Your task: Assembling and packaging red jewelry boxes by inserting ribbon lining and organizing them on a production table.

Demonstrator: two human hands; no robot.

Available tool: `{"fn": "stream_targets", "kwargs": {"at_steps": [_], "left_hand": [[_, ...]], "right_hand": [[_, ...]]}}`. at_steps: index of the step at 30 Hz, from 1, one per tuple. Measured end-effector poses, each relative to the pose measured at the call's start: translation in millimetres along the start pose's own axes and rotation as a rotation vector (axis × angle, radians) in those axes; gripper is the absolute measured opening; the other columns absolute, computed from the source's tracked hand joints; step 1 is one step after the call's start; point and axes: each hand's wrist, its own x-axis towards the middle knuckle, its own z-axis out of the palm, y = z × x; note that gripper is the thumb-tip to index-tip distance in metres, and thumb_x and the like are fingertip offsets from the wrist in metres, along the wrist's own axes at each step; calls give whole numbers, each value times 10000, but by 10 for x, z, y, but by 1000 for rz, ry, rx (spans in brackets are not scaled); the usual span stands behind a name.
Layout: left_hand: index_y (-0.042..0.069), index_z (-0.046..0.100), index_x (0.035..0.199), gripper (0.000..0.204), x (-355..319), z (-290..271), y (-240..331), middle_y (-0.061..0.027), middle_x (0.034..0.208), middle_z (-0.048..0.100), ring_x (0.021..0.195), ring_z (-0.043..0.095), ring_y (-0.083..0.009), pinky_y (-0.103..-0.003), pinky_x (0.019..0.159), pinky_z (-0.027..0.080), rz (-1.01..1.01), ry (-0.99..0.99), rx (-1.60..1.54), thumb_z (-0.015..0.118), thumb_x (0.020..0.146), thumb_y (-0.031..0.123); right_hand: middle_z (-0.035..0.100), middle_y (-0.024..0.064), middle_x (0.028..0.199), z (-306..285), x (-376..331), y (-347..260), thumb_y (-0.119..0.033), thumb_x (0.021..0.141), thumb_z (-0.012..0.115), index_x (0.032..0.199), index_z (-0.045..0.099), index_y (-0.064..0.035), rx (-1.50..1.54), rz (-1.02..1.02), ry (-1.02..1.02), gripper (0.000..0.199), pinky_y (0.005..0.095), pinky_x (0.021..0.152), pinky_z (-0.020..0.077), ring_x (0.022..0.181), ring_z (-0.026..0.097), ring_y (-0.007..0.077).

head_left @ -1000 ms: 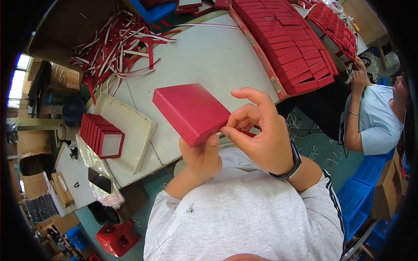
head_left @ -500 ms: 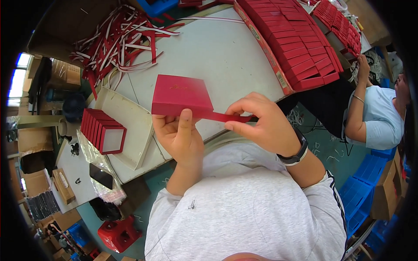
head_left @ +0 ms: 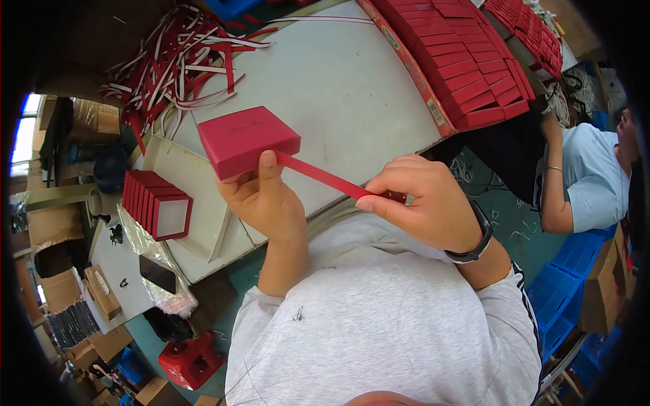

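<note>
My left hand [head_left: 265, 203] holds up a flat red box [head_left: 250, 135], its thumb on the near side and the fingers underneath. From that side, by the thumb, a red ribbon [head_left: 321, 177] stretches down to the right. The ribbon's other end is pinched between thumb and forefinger of my right hand [head_left: 423, 199], which has a dark wristband at the wrist. Whether the ribbon is fixed to the box or only pressed by the left thumb cannot be seen. The box hangs above the white table [head_left: 318, 81].
Left of the hands, a row of red boxes [head_left: 156, 203] stands in a shallow cardboard tray [head_left: 215, 237]. Loose red and white ribbons [head_left: 183, 68] heap behind it. A phone [head_left: 158, 273] lies nearer. Stacked red boxes [head_left: 460, 61] fill the back right; a co-worker [head_left: 589, 169] sits beyond.
The box has moved left and turned in my left hand. My right hand has shifted right and slightly down, so a longer stretch of ribbon shows between the hands.
</note>
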Motion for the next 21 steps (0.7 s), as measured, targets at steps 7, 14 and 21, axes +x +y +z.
{"fn": "stream_targets", "kwargs": {"at_steps": [7, 14, 21], "left_hand": [[45, 498, 1116, 205, -45, -50, 247, -120, 1106, 608, 986, 621, -190, -344, 799, 559, 6, -75, -99, 547, 918, 23], [66, 511, 1135, 214, 143, -232, 359, -126, 1097, 626, 994, 639, -218, -397, 798, 587, 53, -11, -106, 537, 925, 34], [52, 542, 1058, 130, 164, -241, 318, -122, 1043, 652, 941, 656, -198, -394, 804, 583, -117, -95, -237, 547, 928, 56]], "right_hand": [[622, 89, 690, -38, 6, -29, -181, 816, 674, 861, 677, -24, -92, 141, 114, 163, 313, 574, 447, 633, 584, 208], [545, 18, 625, -233, 17, 152, -91, 757, 732, 817, 668, -10, -46, 342, 125, 119, 231, 552, 381, 567, 486, 119], [569, 42, 749, -312, 36, 331, -160, 783, 723, 742, 634, -34, -190, -99, 180, 160, 296, 677, 393, 746, 498, 185]]}}
